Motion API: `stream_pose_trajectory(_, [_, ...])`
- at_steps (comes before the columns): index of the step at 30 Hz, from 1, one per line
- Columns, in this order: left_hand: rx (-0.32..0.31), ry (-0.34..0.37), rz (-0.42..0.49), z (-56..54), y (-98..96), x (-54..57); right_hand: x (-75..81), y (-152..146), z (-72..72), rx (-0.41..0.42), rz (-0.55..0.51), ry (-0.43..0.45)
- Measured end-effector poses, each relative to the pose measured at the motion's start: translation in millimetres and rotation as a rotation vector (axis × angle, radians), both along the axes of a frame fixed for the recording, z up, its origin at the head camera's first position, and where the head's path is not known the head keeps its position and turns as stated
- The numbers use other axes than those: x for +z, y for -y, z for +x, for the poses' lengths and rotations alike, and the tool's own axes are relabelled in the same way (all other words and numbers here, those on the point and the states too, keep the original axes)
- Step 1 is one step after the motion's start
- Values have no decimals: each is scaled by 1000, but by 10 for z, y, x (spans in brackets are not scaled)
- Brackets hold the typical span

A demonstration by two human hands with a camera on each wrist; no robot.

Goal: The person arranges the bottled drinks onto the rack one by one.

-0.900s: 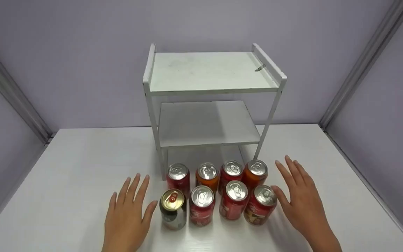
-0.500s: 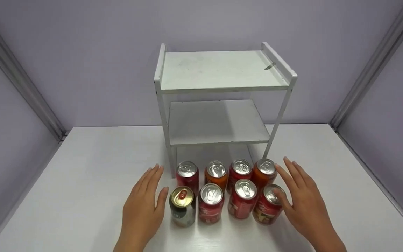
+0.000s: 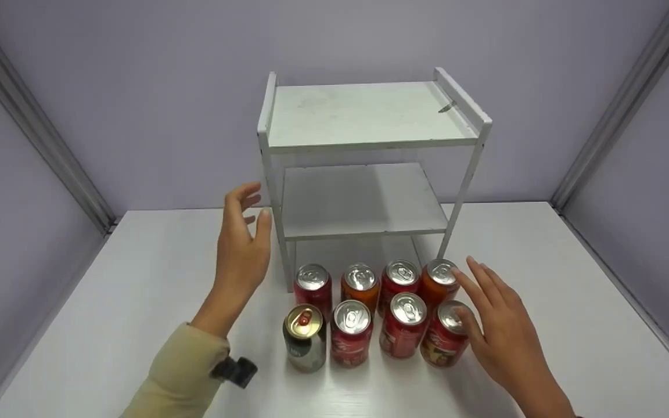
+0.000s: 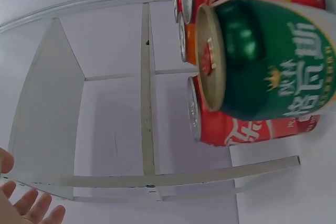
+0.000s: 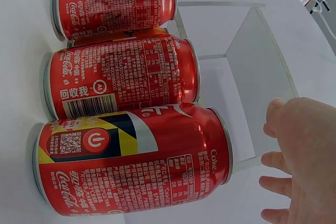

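Observation:
My left hand [image 3: 243, 244] is raised beside the left post of the white shelf rack [image 3: 363, 142], its fingers loosely bent around nothing. My right hand [image 3: 500, 325] hovers with spread fingers at the right end of two rows of drink cans, its thumb overlapping the front right red Coca-Cola can [image 3: 440, 351]. At the front left stands a green can [image 3: 305, 351] with a gold lid and red tab. More red cans [image 3: 351, 347] stand alongside it; the back row mixes red with orange cans [image 3: 361, 295]. All are upright. In the left wrist view, the green can [image 4: 262, 56] looms large.
The rack's middle shelf [image 3: 358, 200] and top shelf [image 3: 363, 113] rise behind the cans; its lowest shelf is partly hidden by them. A dark mark [image 3: 446, 107] lies on the top shelf. Pale walls [image 3: 166, 104] enclose the white table [image 3: 154, 278].
My left hand has moved inward, then up and forward from beside the green can to the rack's left post, bringing its sleeve into view. My right hand shifts little. The head view has panned left.

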State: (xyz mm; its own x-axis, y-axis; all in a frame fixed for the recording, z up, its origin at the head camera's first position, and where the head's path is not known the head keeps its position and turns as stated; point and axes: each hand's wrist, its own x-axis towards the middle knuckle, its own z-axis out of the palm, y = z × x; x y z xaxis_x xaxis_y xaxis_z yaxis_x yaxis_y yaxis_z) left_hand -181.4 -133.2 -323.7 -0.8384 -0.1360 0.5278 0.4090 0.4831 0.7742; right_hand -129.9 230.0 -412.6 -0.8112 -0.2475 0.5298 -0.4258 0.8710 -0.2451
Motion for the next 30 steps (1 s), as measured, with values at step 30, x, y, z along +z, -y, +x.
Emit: stream_pose_trajectory(30, [79, -186, 106, -705, -176, -88, 30, 3, 36, -21, -18, 22])
